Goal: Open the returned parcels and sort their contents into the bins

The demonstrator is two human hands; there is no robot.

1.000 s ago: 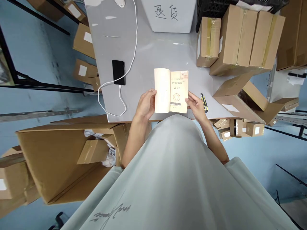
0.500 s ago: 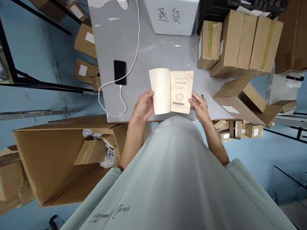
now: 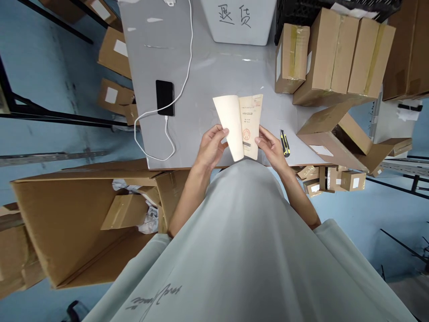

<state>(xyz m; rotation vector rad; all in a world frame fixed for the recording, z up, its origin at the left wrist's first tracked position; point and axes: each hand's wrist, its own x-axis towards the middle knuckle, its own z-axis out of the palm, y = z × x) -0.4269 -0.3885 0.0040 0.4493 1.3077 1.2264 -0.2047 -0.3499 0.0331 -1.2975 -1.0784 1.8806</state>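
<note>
I hold a thin cream booklet (image 3: pixel 246 123) above the near edge of the grey table (image 3: pixel 208 76). It is partly folded, with the blank left cover bent toward the printed page that carries a red stamp and a barcode. My left hand (image 3: pixel 212 147) grips the lower left cover, fingers curled round its edge. On the other side, my right hand (image 3: pixel 271 150) pinches the lower right edge of the printed page.
A black phone (image 3: pixel 165 97) on a white cable (image 3: pixel 182 76) lies to the left on the table. A yellow-black utility knife (image 3: pixel 284 143) rests beside my right hand. A white bin (image 3: pixel 241 22) stands at the back, taped cartons (image 3: pixel 335 53) at the right. A large open carton (image 3: pixel 83 223) sits on the floor at left.
The booklet was spread wide open; now its two halves have swung closer together and it looks narrower. Both hands moved slightly inward with it.
</note>
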